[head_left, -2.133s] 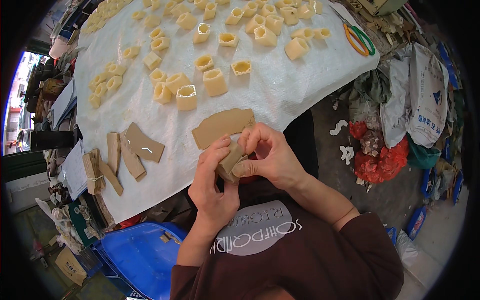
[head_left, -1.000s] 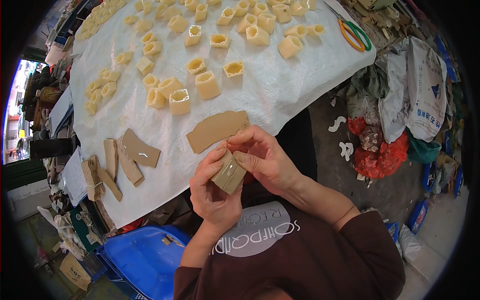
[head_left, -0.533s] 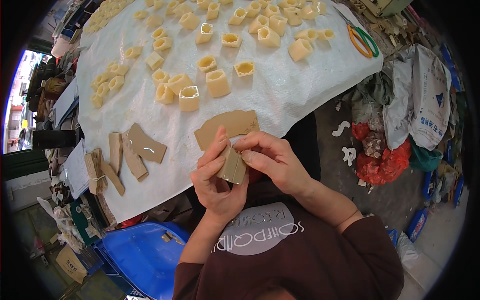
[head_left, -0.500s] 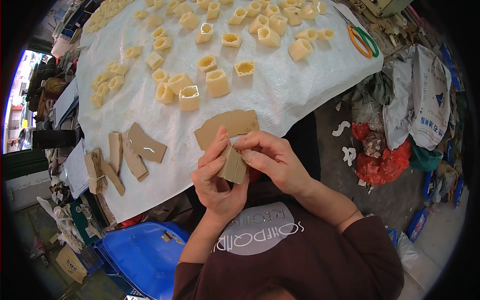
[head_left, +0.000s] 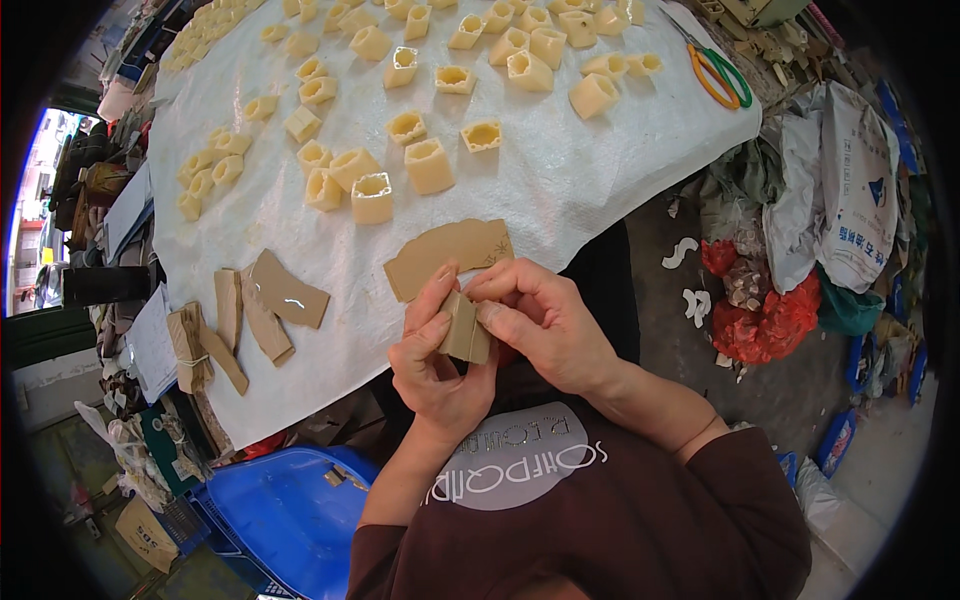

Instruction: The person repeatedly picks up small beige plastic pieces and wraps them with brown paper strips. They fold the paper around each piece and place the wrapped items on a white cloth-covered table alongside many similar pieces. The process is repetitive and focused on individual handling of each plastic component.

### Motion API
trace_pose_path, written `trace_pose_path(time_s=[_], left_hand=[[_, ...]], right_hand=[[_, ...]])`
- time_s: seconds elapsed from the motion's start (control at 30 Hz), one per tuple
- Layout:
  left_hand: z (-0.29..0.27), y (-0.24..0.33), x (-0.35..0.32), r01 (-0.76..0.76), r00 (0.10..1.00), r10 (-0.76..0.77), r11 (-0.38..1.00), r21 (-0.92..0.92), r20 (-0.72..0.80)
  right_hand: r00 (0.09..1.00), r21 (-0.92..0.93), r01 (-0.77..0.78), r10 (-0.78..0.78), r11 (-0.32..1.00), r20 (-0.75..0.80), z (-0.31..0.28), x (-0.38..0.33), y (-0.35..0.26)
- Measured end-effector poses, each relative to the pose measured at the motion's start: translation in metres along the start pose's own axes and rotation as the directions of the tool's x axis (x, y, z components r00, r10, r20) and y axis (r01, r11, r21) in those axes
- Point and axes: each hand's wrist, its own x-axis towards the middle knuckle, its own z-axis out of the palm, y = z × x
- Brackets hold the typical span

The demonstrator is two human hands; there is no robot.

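Observation:
Both hands hold one small tan card piece [head_left: 466,330] just off the near edge of the white table cover [head_left: 580,180]. My left hand [head_left: 432,362] cups it from the left and below, thumb on its face. My right hand [head_left: 545,325] pinches its right side with fingertips on its top edge. The piece looks folded upright. A flat curved tan card blank [head_left: 447,256] lies on the cover directly beyond my hands.
Several folded yellow paper cups [head_left: 430,165] are spread over the cover. More tan blanks [head_left: 285,292] and a banded bundle [head_left: 188,348] lie at the left. Green-handled scissors [head_left: 715,72] rest far right. A blue bin [head_left: 285,515] stands below; bags [head_left: 850,200] on the right.
The card piece has been turned and folded between both hands, from flatter to more upright. My hands stay at the table's near edge.

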Motion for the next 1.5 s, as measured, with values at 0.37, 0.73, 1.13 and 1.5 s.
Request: trace_pose_path(time_s=[0.37, 0.73, 1.13, 1.5], left_hand=[[0.002, -0.007, -0.005, -0.020, 0.997, 0.031, 0.989, 0.146, -0.073], [-0.004, -0.004, -0.003, 0.126, 0.991, -0.122, 0.990, 0.070, -0.055], [-0.001, -0.003, -0.007, 0.081, 0.997, -0.080, 0.996, 0.025, -0.020], [0.000, -0.004, -0.010, 0.078, 0.997, -0.077, 0.995, -0.060, 0.013]], right_hand=[[0.981, -0.230, 0.189, -0.192, 0.955, 0.010, 0.007, -0.006, 0.019], [0.980, -0.362, 0.199, -0.182, 0.911, 0.081, 0.009, -0.012, 0.019], [0.995, -0.161, 0.099, -0.096, 0.982, 0.022, -0.004, -0.002, 0.018], [0.999, -0.144, 0.045, -0.040, 0.989, 0.036, -0.014, 0.004, 0.008]])
